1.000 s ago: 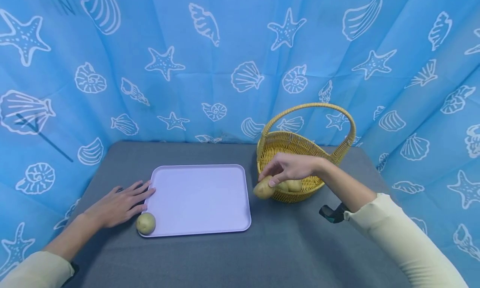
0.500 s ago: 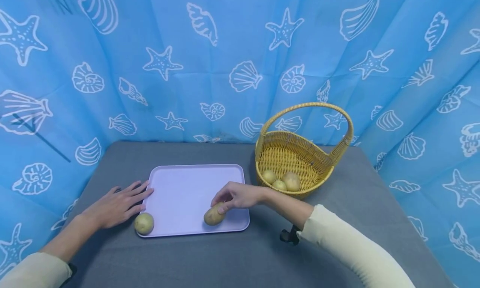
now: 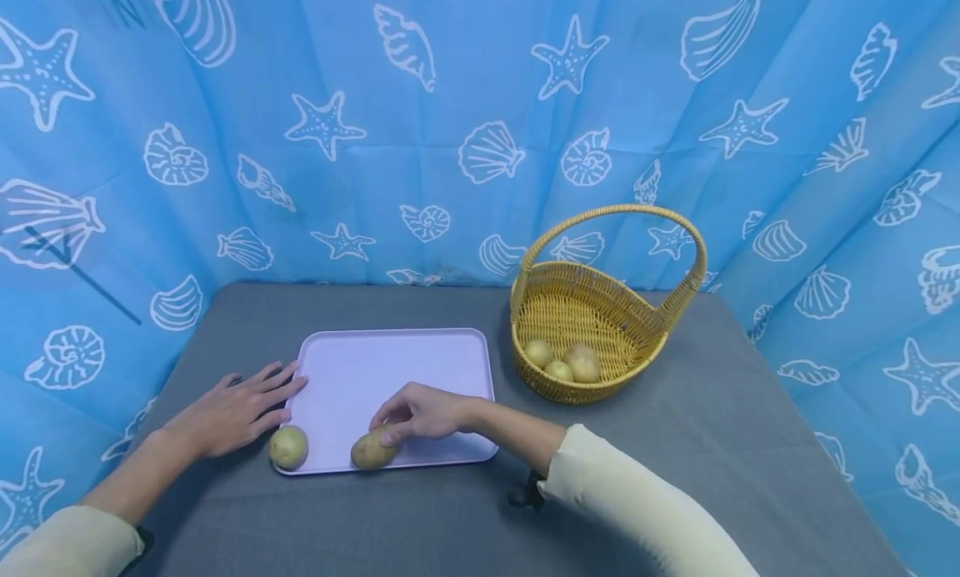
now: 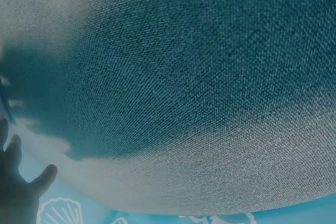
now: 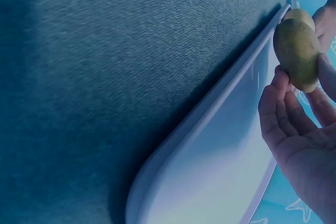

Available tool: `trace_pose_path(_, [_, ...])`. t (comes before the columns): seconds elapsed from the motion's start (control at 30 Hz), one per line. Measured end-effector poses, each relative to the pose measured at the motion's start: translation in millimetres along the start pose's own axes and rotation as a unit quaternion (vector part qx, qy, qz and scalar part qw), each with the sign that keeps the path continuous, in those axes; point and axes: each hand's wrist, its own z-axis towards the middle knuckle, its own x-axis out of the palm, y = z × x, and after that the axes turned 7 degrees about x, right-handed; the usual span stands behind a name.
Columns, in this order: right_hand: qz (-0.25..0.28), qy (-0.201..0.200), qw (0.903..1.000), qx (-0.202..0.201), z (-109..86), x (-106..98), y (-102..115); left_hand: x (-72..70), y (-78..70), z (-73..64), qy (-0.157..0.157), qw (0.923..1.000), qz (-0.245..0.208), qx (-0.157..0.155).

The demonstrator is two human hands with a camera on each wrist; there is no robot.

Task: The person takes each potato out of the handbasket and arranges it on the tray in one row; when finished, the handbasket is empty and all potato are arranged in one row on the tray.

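Note:
My right hand [image 3: 420,412] grips an oval potato [image 3: 372,450] by its right end, low over the front part of the pale lilac tray [image 3: 405,356]. The right wrist view shows this potato [image 5: 296,53] between thumb and fingers, close above the tray's long rim. My left hand [image 3: 236,413] lies with fingers spread, their tips on the tray's left edge. Just in front of those fingers, a rounder potato [image 3: 288,448] sits at the tray's front left corner. In the left wrist view only part of the left hand [image 4: 21,177] appears, dark against the cloth.
A yellow wicker basket [image 3: 577,393] with a tall arched handle stands right of the tray, holding several potatoes [image 3: 582,363]. Grey cloth [image 3: 637,444] covers the table. A blue curtain [image 3: 480,77] with shell and starfish prints hangs behind and at the sides.
My right hand has carried the potato from the basket's front left rim leftward and down over the tray's front part. The left hand stays at the tray's left edge.

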Motion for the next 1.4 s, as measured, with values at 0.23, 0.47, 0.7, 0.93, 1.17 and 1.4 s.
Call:
trace_pose_path(0.23, [0.019, -0.024, 0.9993, 0.020, 13.6, 8, 4, 0.5, 2.9, -0.1, -0.004, 0.9999, 0.017, 0.002])
trace_pose_path(0.47, [-0.058, -0.083, 0.9945, 0.029, 28.3, 21, 14, 3.5, 2.6, 0.2, -0.005, 0.9998, 0.017, 0.008])
trace_pose_path(0.7, [-0.132, -0.090, 0.9865, 0.034, 38.0, 24, 24, 2.4, 1.4, -0.5, -0.014, 0.9998, 0.006, 0.013])
trace_pose_path(0.93, [-0.163, -0.059, 0.9838, 0.044, 30.5, 20, 29, 2.5, 2.0, -0.2, -0.016, 0.9998, 0.002, 0.013])
trace_pose_path(1.17, [-0.175, -0.007, 0.9841, 0.027, -6.2, -9, 39, -0.2, 0.4, 0.5, 0.004, 1.0000, -0.001, 0.001])
trace_pose_path(1.4, [-0.198, -0.015, 0.9781, 0.060, -62.4, -63, 49, -1.7, -1.8, 0.8, 0.004, 1.0000, -0.006, 0.005])
